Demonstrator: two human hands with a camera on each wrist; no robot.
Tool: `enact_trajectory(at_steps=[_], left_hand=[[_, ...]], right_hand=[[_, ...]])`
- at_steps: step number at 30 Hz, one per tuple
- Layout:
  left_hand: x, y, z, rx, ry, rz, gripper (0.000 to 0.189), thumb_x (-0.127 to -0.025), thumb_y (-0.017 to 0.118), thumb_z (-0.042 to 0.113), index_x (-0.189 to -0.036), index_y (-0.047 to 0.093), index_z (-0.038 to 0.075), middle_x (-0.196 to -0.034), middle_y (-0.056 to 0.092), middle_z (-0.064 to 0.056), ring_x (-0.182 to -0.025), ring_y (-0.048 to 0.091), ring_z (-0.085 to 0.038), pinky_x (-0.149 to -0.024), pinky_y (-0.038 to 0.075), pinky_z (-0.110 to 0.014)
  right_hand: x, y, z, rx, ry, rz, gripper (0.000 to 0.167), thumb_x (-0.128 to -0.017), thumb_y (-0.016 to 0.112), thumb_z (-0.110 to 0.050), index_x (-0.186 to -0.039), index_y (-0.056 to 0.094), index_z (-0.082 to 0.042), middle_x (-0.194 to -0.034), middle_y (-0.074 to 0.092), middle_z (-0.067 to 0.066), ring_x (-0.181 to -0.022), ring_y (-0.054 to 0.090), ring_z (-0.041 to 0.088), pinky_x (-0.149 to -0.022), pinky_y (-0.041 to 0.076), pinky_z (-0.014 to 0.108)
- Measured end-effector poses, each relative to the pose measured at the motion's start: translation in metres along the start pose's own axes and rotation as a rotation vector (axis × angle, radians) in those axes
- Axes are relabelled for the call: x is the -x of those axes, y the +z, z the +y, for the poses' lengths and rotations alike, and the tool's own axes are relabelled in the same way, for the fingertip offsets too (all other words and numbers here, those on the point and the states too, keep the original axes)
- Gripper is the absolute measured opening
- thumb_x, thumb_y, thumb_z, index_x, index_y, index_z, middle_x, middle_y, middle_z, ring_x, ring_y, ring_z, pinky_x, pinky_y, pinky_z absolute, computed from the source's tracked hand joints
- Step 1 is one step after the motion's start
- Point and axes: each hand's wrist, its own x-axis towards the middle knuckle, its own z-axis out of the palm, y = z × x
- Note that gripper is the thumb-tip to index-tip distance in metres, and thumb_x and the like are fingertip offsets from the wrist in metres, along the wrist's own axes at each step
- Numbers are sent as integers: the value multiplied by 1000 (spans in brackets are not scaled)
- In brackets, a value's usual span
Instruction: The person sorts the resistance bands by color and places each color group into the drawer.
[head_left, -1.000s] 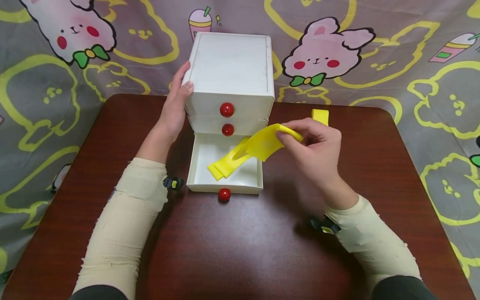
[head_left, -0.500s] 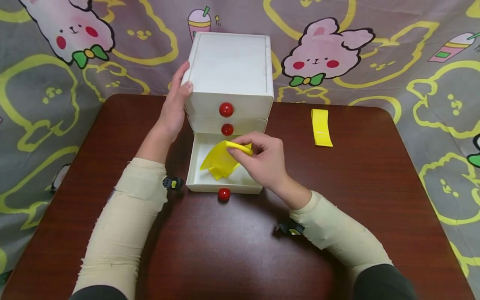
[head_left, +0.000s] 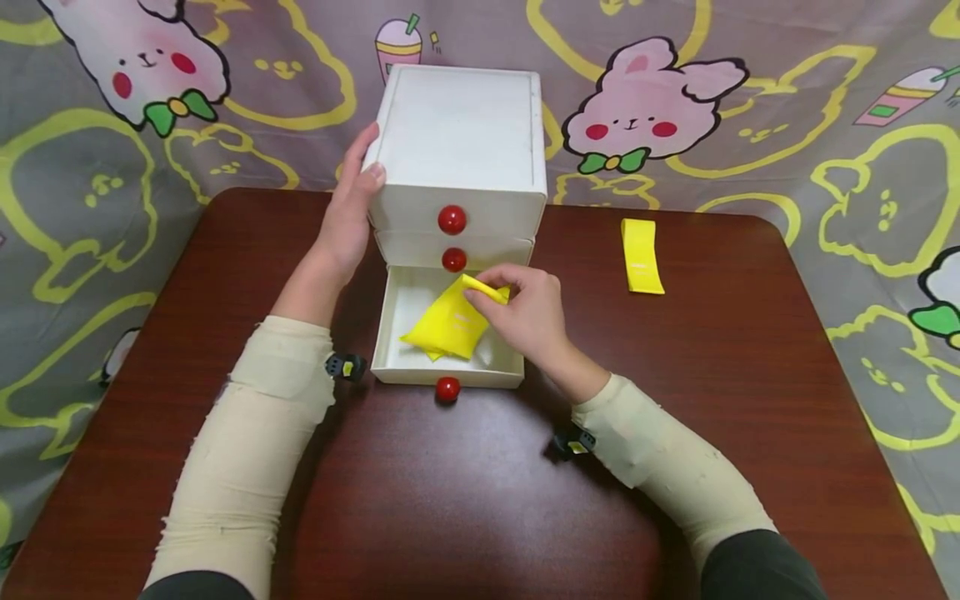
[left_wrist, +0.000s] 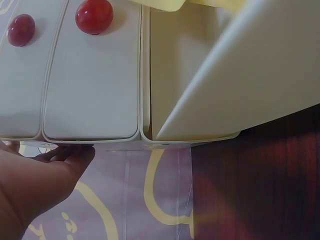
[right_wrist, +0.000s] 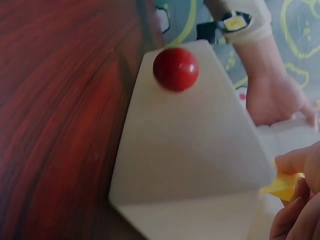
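A white cabinet (head_left: 461,125) with red knobs stands at the back of the table, its bottom drawer (head_left: 405,375) pulled out. My right hand (head_left: 528,321) pinches a folded yellow strip (head_left: 450,325) by its rolled upper end, low over the drawer. The strip hangs down inside and covers most of the yellow strips beneath. In the right wrist view, the drawer's front hides most of the strip, and only a yellow bit (right_wrist: 282,187) shows by my fingers. My left hand (head_left: 347,204) rests along the cabinet's left side, thumb at the front corner.
Another folded yellow strip (head_left: 642,258) lies on the dark wooden table (head_left: 480,500), right of the cabinet. A patterned curtain (head_left: 750,108) hangs close behind. The drawer's red knob (head_left: 447,389) juts toward the front.
My right hand has carried the yellow strip leftward and down into the drawer, over the strips there. The strip on the table has come into full view. My left hand stays in place.
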Motion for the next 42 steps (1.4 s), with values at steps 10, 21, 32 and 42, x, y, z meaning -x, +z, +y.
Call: enact_trajectory(at_steps=[10,21,32,42], left_hand=[[0,-1,0,-23,-17,-3,63,-97,37,44,-158,23,35,-158,17,3,-139,21,-18,-109,21,-40],[2,0,-1,-23,-14,0,63,-97,38,44,-158,24,35,-158,16,3,-139,20,-18,-110,20,-41],[3,0,0,-28,-11,-7,63,-97,37,44,-158,22,35,-158,17,4,-139,21,-18,-110,21,-42],[2,1,0,-23,6,-18,63,-97,37,43,-158,22,33,-158,18,4,-139,22,-18,-110,22,-42]], right_hand=[[-1,-10,17,205,62,-57,18,-81,83,-24,-92,79,-11,-77,71,-4,-58,51,19,-54,39,34],[2,-25,35,302,118,-89,25,-82,83,-28,-99,78,-11,-87,73,-1,-75,66,22,-67,48,36],[6,-44,40,263,153,-48,25,-83,82,-29,-97,77,-10,-87,73,0,-77,67,24,-66,49,34],[9,-73,62,247,210,10,28,-85,80,-32,-98,78,-8,-86,73,2,-75,63,19,-65,48,36]])
